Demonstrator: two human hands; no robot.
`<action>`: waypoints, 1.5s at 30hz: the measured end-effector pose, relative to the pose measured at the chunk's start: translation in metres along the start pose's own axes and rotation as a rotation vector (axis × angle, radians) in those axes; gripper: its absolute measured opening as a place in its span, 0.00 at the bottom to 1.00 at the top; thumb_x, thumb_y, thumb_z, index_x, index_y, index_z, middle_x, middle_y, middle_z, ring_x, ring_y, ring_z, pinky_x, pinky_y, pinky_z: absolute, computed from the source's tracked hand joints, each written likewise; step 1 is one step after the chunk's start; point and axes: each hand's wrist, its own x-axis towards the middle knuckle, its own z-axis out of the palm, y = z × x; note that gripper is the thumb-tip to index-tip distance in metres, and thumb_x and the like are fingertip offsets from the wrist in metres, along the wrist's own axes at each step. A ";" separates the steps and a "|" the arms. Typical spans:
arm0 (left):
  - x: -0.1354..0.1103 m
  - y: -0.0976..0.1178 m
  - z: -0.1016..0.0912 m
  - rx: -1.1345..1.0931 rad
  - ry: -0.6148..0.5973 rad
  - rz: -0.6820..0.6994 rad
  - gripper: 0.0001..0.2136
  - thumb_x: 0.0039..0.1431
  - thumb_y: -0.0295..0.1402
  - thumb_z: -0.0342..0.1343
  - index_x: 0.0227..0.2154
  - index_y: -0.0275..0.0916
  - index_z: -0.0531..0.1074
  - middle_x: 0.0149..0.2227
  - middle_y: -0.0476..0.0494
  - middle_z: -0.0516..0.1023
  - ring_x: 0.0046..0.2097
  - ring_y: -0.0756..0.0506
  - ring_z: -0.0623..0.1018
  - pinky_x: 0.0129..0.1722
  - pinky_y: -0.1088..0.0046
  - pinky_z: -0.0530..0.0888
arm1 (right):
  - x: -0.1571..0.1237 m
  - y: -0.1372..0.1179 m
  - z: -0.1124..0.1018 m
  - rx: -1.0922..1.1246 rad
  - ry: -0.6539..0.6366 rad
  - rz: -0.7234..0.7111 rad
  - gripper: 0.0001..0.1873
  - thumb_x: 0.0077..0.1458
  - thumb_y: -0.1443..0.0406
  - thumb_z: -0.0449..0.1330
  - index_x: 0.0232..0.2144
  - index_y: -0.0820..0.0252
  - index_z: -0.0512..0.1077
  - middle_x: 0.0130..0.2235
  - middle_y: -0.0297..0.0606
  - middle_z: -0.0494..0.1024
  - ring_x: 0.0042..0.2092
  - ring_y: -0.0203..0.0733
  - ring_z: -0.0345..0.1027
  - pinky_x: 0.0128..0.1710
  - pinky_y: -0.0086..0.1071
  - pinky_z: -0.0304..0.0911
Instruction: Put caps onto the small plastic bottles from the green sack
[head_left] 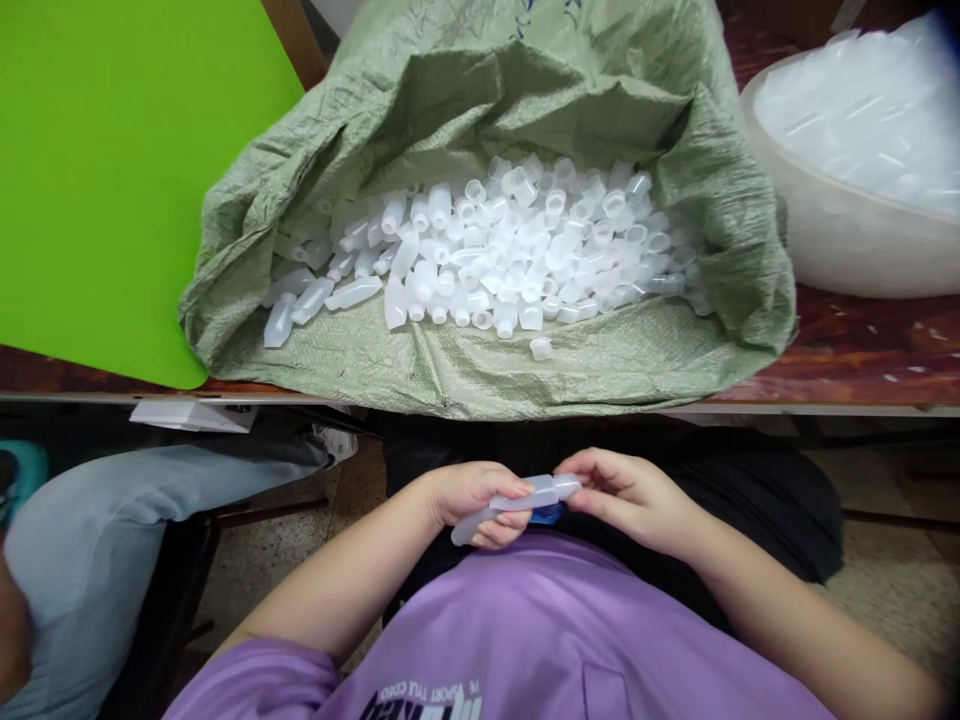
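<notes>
Above my lap, my left hand point(480, 492) is closed round a small translucent plastic bottle point(534, 491) that points to the right. A second translucent piece, which looks like another bottle point(469, 527), sticks out below the same hand. With thumb and fingertips, my right hand point(619, 497) pinches a small translucent cap point(568, 485) at the bottle's right end. The cap meets the bottle's neck; whether it is screwed tight I cannot tell. Something blue point(548, 514) shows just under the hands.
A green woven sack point(480, 385) lies open on the table, with many loose translucent bottles and caps point(495, 260) in its mouth. To the right stands a white tub point(840, 245) heaped with translucent pieces. At left are a bright green board point(112, 180) and another person's jeans-clad leg point(150, 500).
</notes>
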 end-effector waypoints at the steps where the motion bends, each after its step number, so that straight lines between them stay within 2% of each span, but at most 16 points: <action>1: 0.000 0.001 0.000 0.009 -0.007 0.002 0.19 0.49 0.47 0.54 0.15 0.37 0.61 0.11 0.51 0.58 0.13 0.52 0.57 0.12 0.77 0.55 | 0.000 0.001 0.001 0.020 0.010 0.035 0.18 0.59 0.55 0.48 0.32 0.62 0.71 0.27 0.37 0.73 0.28 0.34 0.68 0.31 0.29 0.66; 3: 0.000 0.002 -0.001 0.009 -0.009 0.008 0.19 0.49 0.47 0.54 0.15 0.37 0.61 0.11 0.51 0.58 0.13 0.52 0.57 0.12 0.77 0.55 | 0.000 0.002 0.003 0.036 0.041 -0.003 0.20 0.60 0.54 0.47 0.36 0.62 0.70 0.31 0.40 0.75 0.32 0.36 0.69 0.33 0.31 0.67; 6: 0.001 0.002 -0.001 -0.005 -0.006 0.005 0.19 0.47 0.47 0.55 0.15 0.36 0.62 0.11 0.51 0.58 0.13 0.53 0.57 0.12 0.76 0.56 | -0.001 0.000 0.003 -0.084 0.064 -0.151 0.20 0.53 0.56 0.57 0.46 0.60 0.67 0.42 0.43 0.74 0.41 0.39 0.69 0.41 0.33 0.65; 8: 0.001 0.001 -0.001 0.005 -0.009 -0.011 0.19 0.47 0.47 0.55 0.15 0.36 0.62 0.11 0.51 0.58 0.13 0.53 0.58 0.12 0.77 0.56 | -0.002 0.000 0.001 -0.160 0.017 -0.114 0.14 0.56 0.57 0.55 0.39 0.60 0.70 0.32 0.38 0.75 0.33 0.35 0.68 0.34 0.29 0.65; 10: 0.002 0.000 -0.001 0.011 -0.005 -0.019 0.20 0.48 0.47 0.55 0.15 0.36 0.62 0.11 0.51 0.58 0.13 0.53 0.57 0.12 0.77 0.55 | -0.002 0.000 0.000 -0.181 0.001 -0.091 0.16 0.60 0.57 0.48 0.33 0.61 0.71 0.25 0.35 0.72 0.27 0.33 0.65 0.29 0.27 0.63; 14: 0.001 -0.001 0.000 -0.002 0.004 -0.019 0.20 0.47 0.47 0.56 0.15 0.36 0.61 0.11 0.52 0.58 0.13 0.53 0.57 0.12 0.77 0.56 | -0.001 -0.001 -0.001 -0.278 0.070 -0.312 0.15 0.56 0.58 0.54 0.42 0.61 0.67 0.38 0.43 0.72 0.38 0.39 0.67 0.37 0.32 0.64; 16: 0.000 -0.002 0.001 0.004 -0.002 -0.019 0.20 0.46 0.47 0.56 0.14 0.37 0.60 0.11 0.52 0.58 0.13 0.53 0.57 0.12 0.77 0.55 | -0.001 -0.004 -0.001 -0.365 0.065 -0.359 0.12 0.56 0.61 0.54 0.40 0.61 0.66 0.34 0.41 0.72 0.35 0.37 0.66 0.35 0.31 0.64; 21: -0.004 -0.005 0.005 0.102 0.051 0.019 0.21 0.45 0.49 0.59 0.16 0.37 0.59 0.12 0.54 0.58 0.15 0.54 0.58 0.13 0.78 0.55 | 0.002 -0.003 0.005 -0.310 0.037 -0.278 0.11 0.57 0.59 0.52 0.32 0.61 0.67 0.26 0.35 0.67 0.27 0.33 0.60 0.27 0.27 0.60; 28: -0.016 0.010 0.016 0.718 0.279 -0.099 0.19 0.51 0.49 0.53 0.22 0.37 0.62 0.17 0.54 0.63 0.18 0.55 0.61 0.17 0.79 0.58 | 0.001 0.019 0.015 -0.050 -0.028 -0.060 0.17 0.54 0.54 0.55 0.29 0.63 0.68 0.25 0.32 0.64 0.26 0.31 0.58 0.25 0.26 0.58; 32: -0.013 0.027 0.023 0.945 0.464 -0.075 0.18 0.51 0.49 0.52 0.23 0.37 0.64 0.19 0.55 0.62 0.20 0.55 0.61 0.19 0.79 0.57 | 0.005 0.033 0.013 -0.080 0.088 -0.031 0.18 0.55 0.54 0.54 0.40 0.62 0.69 0.32 0.37 0.70 0.30 0.33 0.64 0.29 0.28 0.63; 35: -0.002 0.033 0.019 0.907 0.669 -0.084 0.21 0.48 0.53 0.52 0.31 0.37 0.67 0.17 0.56 0.62 0.17 0.54 0.62 0.17 0.78 0.56 | 0.007 0.038 0.004 -0.403 0.328 0.039 0.26 0.54 0.53 0.54 0.51 0.61 0.62 0.36 0.40 0.71 0.29 0.35 0.65 0.27 0.31 0.64; 37: 0.005 0.033 0.013 0.874 0.798 -0.043 0.26 0.43 0.53 0.57 0.37 0.36 0.67 0.15 0.57 0.63 0.16 0.53 0.63 0.15 0.78 0.56 | 0.004 0.034 -0.003 -0.600 0.405 -0.006 0.22 0.55 0.56 0.54 0.49 0.61 0.65 0.33 0.39 0.72 0.29 0.37 0.66 0.28 0.33 0.64; 39: 0.011 0.031 0.006 0.844 0.905 0.035 0.28 0.38 0.50 0.62 0.39 0.35 0.67 0.14 0.57 0.64 0.16 0.52 0.64 0.15 0.78 0.56 | 0.000 0.021 -0.009 -0.693 0.397 -0.190 0.12 0.57 0.61 0.52 0.41 0.59 0.70 0.30 0.38 0.73 0.31 0.38 0.67 0.31 0.33 0.65; 42: 0.013 0.026 0.001 0.669 1.017 0.079 0.18 0.42 0.44 0.61 0.30 0.33 0.70 0.13 0.55 0.63 0.14 0.53 0.62 0.14 0.77 0.54 | 0.003 -0.011 -0.017 -0.741 0.459 -0.473 0.08 0.57 0.66 0.53 0.37 0.56 0.71 0.31 0.38 0.75 0.32 0.38 0.68 0.35 0.33 0.64; 43: 0.013 0.025 0.001 0.543 1.034 0.118 0.14 0.44 0.39 0.61 0.28 0.33 0.70 0.14 0.55 0.64 0.14 0.53 0.62 0.14 0.77 0.56 | 0.009 -0.024 -0.020 -0.761 0.516 -0.501 0.08 0.56 0.66 0.53 0.38 0.56 0.70 0.32 0.38 0.75 0.33 0.39 0.68 0.36 0.34 0.64; 45: 0.012 0.024 0.004 0.209 1.025 0.242 0.08 0.43 0.28 0.58 0.30 0.34 0.70 0.17 0.54 0.68 0.17 0.54 0.66 0.18 0.78 0.61 | 0.029 -0.048 -0.027 -0.822 0.612 -0.416 0.09 0.58 0.65 0.51 0.38 0.58 0.70 0.33 0.41 0.75 0.35 0.41 0.67 0.37 0.35 0.63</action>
